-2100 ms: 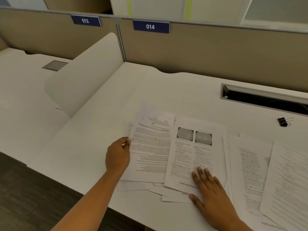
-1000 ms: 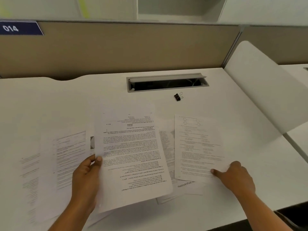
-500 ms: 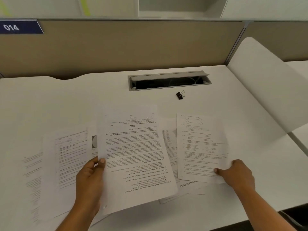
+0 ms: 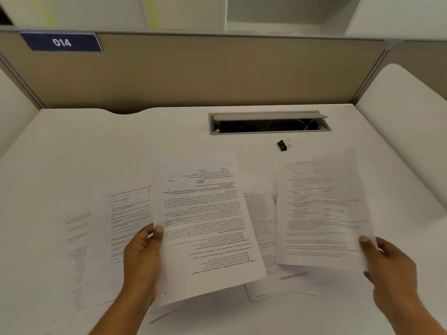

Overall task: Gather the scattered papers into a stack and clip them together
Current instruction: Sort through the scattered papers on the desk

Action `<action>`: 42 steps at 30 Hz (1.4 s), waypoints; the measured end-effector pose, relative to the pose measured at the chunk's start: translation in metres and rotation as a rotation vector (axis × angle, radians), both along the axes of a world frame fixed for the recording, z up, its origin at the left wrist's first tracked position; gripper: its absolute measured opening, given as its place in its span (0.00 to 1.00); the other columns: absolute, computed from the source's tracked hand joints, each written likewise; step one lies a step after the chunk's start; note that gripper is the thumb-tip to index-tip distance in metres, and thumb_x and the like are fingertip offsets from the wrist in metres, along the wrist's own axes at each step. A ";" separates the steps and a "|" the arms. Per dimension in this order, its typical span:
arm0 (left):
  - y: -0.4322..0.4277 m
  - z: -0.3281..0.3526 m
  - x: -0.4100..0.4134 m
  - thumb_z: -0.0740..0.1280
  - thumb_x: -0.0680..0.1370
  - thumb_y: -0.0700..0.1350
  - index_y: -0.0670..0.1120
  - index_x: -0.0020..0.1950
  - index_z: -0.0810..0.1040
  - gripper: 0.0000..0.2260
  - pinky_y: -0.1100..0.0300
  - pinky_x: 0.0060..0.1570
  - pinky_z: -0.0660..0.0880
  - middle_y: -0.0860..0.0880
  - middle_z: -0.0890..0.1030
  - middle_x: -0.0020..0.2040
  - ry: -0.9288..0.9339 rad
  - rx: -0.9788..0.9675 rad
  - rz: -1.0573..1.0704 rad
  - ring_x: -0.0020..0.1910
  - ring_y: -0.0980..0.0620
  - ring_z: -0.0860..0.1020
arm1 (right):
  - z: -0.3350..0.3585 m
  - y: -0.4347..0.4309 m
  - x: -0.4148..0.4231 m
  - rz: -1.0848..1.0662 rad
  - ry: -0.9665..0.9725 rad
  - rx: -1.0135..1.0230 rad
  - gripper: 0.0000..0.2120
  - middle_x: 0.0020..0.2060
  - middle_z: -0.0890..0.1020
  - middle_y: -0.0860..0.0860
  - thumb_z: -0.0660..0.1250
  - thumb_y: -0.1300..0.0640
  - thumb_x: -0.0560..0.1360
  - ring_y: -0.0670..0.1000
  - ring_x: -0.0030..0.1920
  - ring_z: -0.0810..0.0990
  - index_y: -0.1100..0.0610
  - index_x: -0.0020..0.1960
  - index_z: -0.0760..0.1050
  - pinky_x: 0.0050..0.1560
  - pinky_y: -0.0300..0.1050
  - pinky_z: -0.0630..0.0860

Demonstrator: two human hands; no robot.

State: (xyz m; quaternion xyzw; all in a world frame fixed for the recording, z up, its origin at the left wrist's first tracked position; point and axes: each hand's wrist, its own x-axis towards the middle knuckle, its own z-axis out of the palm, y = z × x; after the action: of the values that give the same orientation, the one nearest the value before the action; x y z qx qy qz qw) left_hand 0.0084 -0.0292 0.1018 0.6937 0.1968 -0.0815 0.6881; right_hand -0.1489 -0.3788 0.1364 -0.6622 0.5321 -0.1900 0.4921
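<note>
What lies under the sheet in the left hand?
Under the sheet in the left hand, more printed pages show at both sides on the desk; how many it covers is hidden.

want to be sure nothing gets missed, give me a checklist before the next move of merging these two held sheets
1. Left hand grips the upside-down printed sheet: ok.
2. Right hand grips the blurred sheet: ok.
3. Both sheets face the same way up: not ok, left text is inverted.
4. All papers gathered: not ok, loose papers lie on the desk.
5. Binder clip within sight, beside the cable slot: ok.
6. Number of sheets in each hand: cannot tell.
</note>
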 end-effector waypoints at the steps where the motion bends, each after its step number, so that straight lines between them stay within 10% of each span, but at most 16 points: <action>1: 0.001 0.001 0.001 0.65 0.83 0.44 0.52 0.51 0.82 0.07 0.60 0.46 0.76 0.65 0.85 0.39 -0.004 -0.004 0.009 0.47 0.57 0.81 | 0.009 0.009 0.002 -0.014 -0.070 0.110 0.10 0.44 0.81 0.53 0.65 0.55 0.80 0.53 0.42 0.79 0.58 0.59 0.78 0.47 0.52 0.75; 11: -0.003 0.006 0.002 0.66 0.82 0.46 0.50 0.56 0.83 0.07 0.53 0.50 0.81 0.52 0.87 0.51 0.013 -0.035 0.023 0.51 0.49 0.85 | 0.034 0.070 0.026 0.209 -0.365 0.535 0.08 0.40 0.88 0.53 0.63 0.58 0.80 0.54 0.41 0.85 0.59 0.52 0.80 0.33 0.41 0.83; 19: -0.010 0.017 -0.006 0.65 0.82 0.47 0.51 0.55 0.83 0.07 0.56 0.39 0.83 0.51 0.88 0.47 0.032 -0.091 -0.056 0.43 0.50 0.87 | 0.020 0.099 0.048 0.391 -0.279 0.423 0.07 0.46 0.88 0.56 0.67 0.59 0.78 0.56 0.45 0.87 0.61 0.52 0.81 0.44 0.50 0.79; 22: -0.016 0.021 -0.011 0.66 0.82 0.47 0.51 0.55 0.83 0.07 0.43 0.49 0.84 0.48 0.88 0.48 0.062 -0.123 -0.087 0.47 0.44 0.87 | 0.016 0.106 0.054 0.408 -0.235 0.367 0.05 0.44 0.88 0.52 0.68 0.59 0.78 0.53 0.43 0.87 0.60 0.51 0.81 0.41 0.47 0.79; 36: -0.023 0.038 -0.017 0.66 0.82 0.49 0.53 0.55 0.85 0.08 0.43 0.52 0.83 0.50 0.88 0.49 0.069 -0.188 -0.111 0.49 0.47 0.87 | 0.014 0.102 0.060 0.484 -0.163 0.398 0.10 0.49 0.88 0.51 0.63 0.55 0.81 0.54 0.49 0.87 0.54 0.56 0.83 0.49 0.50 0.79; 42: -0.025 0.043 -0.017 0.58 0.84 0.53 0.53 0.53 0.84 0.14 0.54 0.42 0.82 0.54 0.88 0.46 0.055 -0.130 -0.101 0.45 0.50 0.86 | 0.015 0.105 0.055 0.449 -0.230 0.373 0.07 0.45 0.89 0.54 0.68 0.59 0.78 0.54 0.43 0.88 0.60 0.53 0.83 0.42 0.47 0.82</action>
State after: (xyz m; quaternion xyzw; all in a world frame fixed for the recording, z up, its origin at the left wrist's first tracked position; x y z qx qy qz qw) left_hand -0.0082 -0.0543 0.1452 0.6543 0.1747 -0.1477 0.7208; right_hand -0.0934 -0.2741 0.1515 -0.6356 0.3392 -0.0494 0.6918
